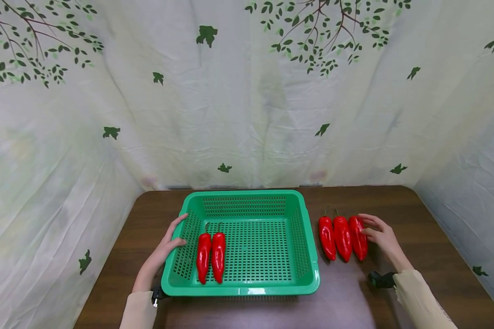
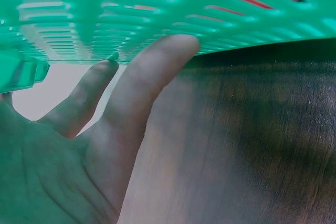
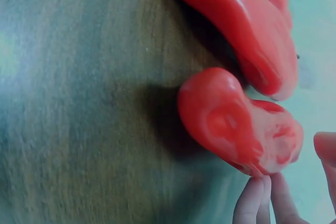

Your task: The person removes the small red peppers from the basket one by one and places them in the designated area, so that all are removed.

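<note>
A green slotted plastic basket (image 1: pixel 280 290) stands on the table, with two glossy red chili peppers lying side by side in its left part, one pepper (image 1: pixel 203 258) left of another pepper (image 1: pixel 218 257). My left hand (image 1: pixel 166 242) rests at the basket's left rim. In the left wrist view its extended thumb (image 2: pixel 144 82) lies against the slotted wall. Right of the basket, three more red peppers lie in a row. My right hand (image 1: pixel 380 237) touches the rightmost pepper (image 1: pixel 358 238); in the right wrist view, fingertips (image 3: pixel 254 192) meet its side while another digit stands apart.
The other two peppers of the row, the left pepper (image 1: pixel 327 237) and the middle pepper (image 1: pixel 342 238), lie close beside the touched one. Under everything is a dark brown wooden table (image 1: pixel 399 205). A pale leaf-patterned cloth (image 1: pixel 263 114) hangs behind and at both sides.
</note>
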`<move>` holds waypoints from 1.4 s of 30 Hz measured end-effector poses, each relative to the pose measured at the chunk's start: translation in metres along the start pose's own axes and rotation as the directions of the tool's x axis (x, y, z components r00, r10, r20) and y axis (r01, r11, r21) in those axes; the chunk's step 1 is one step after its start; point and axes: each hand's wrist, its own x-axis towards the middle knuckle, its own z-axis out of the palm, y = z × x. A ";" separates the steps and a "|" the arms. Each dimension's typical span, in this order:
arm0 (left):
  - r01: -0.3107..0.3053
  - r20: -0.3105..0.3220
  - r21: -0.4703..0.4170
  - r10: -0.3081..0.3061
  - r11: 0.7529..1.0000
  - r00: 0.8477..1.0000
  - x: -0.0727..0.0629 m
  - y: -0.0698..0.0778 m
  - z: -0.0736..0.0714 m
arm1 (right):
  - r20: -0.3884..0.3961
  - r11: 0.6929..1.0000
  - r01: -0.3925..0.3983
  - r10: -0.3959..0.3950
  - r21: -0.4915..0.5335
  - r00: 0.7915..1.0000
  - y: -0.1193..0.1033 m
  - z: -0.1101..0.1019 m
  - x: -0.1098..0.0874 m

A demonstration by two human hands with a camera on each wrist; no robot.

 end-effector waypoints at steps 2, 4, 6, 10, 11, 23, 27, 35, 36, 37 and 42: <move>-0.012 -0.003 0.006 0.012 1.000 1.000 0.000 0.000 0.000 | -0.008 1.000 -0.001 0.001 0.004 1.000 -0.001 -0.001 -0.001; -0.022 -0.005 0.008 0.022 1.000 1.000 0.000 0.000 0.000 | -0.014 1.000 0.007 -0.007 0.003 1.000 -0.003 -0.002 -0.002; -0.028 -0.006 0.008 0.028 1.000 1.000 -0.001 -0.001 0.000 | -0.017 1.000 0.020 -0.020 0.003 1.000 -0.004 -0.003 -0.003; -0.032 -0.007 0.013 0.032 0.999 0.999 -0.001 -0.001 0.000 | -0.022 0.999 0.044 -0.044 0.006 0.999 -0.006 -0.004 -0.006; -0.033 -0.008 0.014 0.033 0.999 0.999 -0.002 -0.001 0.001 | -0.022 0.999 0.049 -0.049 0.002 0.999 -0.006 -0.004 -0.006; -0.032 -0.010 0.018 0.032 0.999 0.999 -0.002 0.001 0.001 | 0.005 0.999 0.038 -0.038 0.003 0.999 -0.026 0.004 -0.008; -0.020 -0.005 0.009 0.020 1.000 1.000 -0.002 0.002 0.001 | 0.019 0.998 0.054 -0.055 0.021 0.998 -0.035 0.009 -0.009; -0.003 0.006 -0.015 0.003 1.000 1.000 -0.002 0.003 0.002 | 0.054 0.994 0.092 -0.095 0.058 0.994 -0.050 0.019 -0.008; -0.004 0.007 -0.015 0.004 1.000 1.000 -0.002 0.003 0.001 | 0.060 0.994 0.094 -0.098 0.064 0.993 -0.052 0.020 -0.009; -0.004 0.007 -0.015 0.004 1.000 1.000 -0.002 0.003 0.001 | 0.065 0.993 0.095 -0.100 0.067 0.993 -0.053 0.021 -0.009; -0.007 0.007 -0.012 0.007 1.000 1.000 -0.002 0.003 0.001 | 0.081 0.992 0.094 -0.101 0.085 0.992 -0.060 0.028 -0.010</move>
